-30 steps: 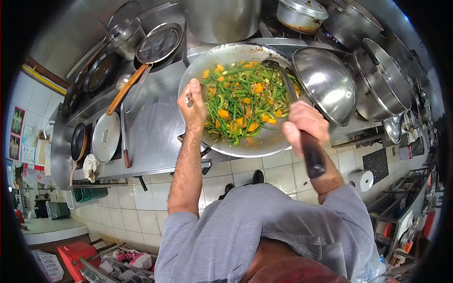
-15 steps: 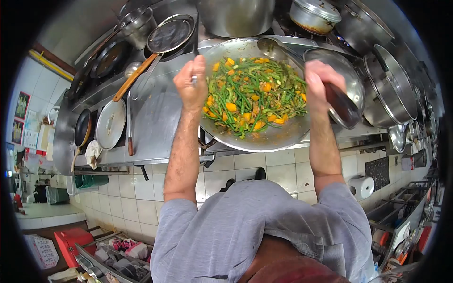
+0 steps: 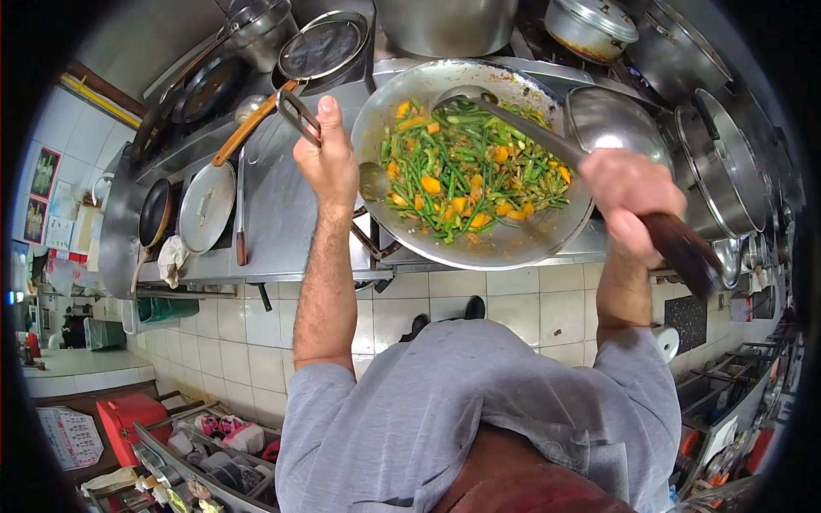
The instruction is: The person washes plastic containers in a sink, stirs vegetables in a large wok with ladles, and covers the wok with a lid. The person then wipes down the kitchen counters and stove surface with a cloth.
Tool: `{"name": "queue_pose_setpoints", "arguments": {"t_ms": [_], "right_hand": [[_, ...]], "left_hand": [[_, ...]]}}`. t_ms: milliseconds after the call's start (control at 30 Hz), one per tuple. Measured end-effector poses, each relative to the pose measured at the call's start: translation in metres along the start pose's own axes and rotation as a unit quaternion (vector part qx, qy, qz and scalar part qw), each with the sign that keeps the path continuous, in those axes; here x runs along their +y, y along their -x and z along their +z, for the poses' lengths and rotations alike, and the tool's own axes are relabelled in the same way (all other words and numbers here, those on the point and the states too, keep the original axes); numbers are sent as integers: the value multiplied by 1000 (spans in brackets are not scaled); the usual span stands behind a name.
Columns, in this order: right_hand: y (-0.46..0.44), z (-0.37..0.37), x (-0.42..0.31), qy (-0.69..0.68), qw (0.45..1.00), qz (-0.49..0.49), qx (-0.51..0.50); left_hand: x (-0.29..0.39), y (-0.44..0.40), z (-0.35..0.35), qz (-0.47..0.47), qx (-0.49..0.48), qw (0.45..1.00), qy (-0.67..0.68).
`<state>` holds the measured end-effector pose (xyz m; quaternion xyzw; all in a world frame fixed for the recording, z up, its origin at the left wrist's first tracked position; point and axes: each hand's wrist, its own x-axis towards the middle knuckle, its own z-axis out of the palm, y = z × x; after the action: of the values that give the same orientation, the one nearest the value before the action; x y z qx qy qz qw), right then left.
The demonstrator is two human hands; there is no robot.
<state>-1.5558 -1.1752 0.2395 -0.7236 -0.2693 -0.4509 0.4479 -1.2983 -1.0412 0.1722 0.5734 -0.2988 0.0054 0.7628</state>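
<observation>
A wide metal wok (image 3: pixel 505 255) holds chopped green beans and orange squash pieces (image 3: pixel 462 175). My right hand (image 3: pixel 634 201), smeared by motion, is wrapped round the dark wooden handle of a long ladle (image 3: pixel 539 132). The ladle's bowl rests among the vegetables near the wok's far side. At the wok's left edge, my left hand (image 3: pixel 329 162) is closed, thumb up, on a metal utensil with a looped handle (image 3: pixel 298 115). A rounded metal end (image 3: pixel 373 181) inside the left rim appears to belong to that utensil; my fingers hide the part between.
A domed metal lid (image 3: pixel 616 124) and stacked large pots (image 3: pixel 723 171) stand right of the wok. Behind it are a tall pot (image 3: pixel 445 26) and a lidded pot (image 3: pixel 590 30). A wooden-handled strainer (image 3: pixel 321 51), a flat lid (image 3: pixel 208 209) and a small frying pan (image 3: pixel 155 214) lie left.
My right hand has swung right and nearer me, with the ladle now slanting across the wok. My left hand has tipped the utensil's looped handle leftward. The vegetables have shifted.
</observation>
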Motion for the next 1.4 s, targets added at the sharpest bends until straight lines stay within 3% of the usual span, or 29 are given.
{"name": "queue_pose_setpoints", "arguments": {"t_ms": [33,167,200,233,300,367,433,500,567,667,733,767,800,900,967,1100,1200,1300,1367,1400], "right_hand": [[-3,0,-12,7,1000,-8,-11],[3,7,-41,7,998,-50,25],[4,3,-48,-4,998,-55,-12],[4,1,-55,-14,997,-61,-49],[5,1,-65,13,998,-53,-31],[6,-6,-72,40,997,-61,-3],[9,-16,-91,73,994,-70,47],[6,-23,-113,85,991,-67,72],[13,-33,-139,91,991,-61,77],[21,-29,-153,76,994,-39,65],[27,-17,-141,51,996,-15,74],[32,-11,-129,140,987,25,71],[34,7,-108,195,971,13,135],[30,17,-95,139,986,-12,96],[20,12,-99,168,974,0,152],[22,-16,-147,108,985,-60,121],[19,-13,-139,144,981,-47,123],[32,4,-69,207,965,-51,150],[38,17,-30,195,972,-25,129],[34,18,-23,194,972,-25,129]], "left_hand": [[-1,3,3,-61,13,997,55],[-39,28,26,-112,85,980,138],[-42,33,34,-114,84,980,138],[-44,36,43,-99,63,986,120],[-48,37,55,-87,36,990,105],[-49,34,59,12,-40,995,90],[-24,34,53,-31,-77,989,124],[-18,28,40,62,-91,988,105],[3,27,25,72,-94,987,112],[16,41,7,67,-186,958,209],[10,57,9,81,-208,954,198],[-7,66,12,64,-204,963,165],[-24,74,21,43,-176,968,176],[-38,64,47,10,-152,972,176],[-28,60,51,3,-163,972,170],[12,59,29,67,-222,956,182],[13,78,28,49,-252,911,323],[12,109,52,126,-257,940,184],[-22,117,70,239,-289,920,117],[-24,116,75,231,-283,925,109]]}}
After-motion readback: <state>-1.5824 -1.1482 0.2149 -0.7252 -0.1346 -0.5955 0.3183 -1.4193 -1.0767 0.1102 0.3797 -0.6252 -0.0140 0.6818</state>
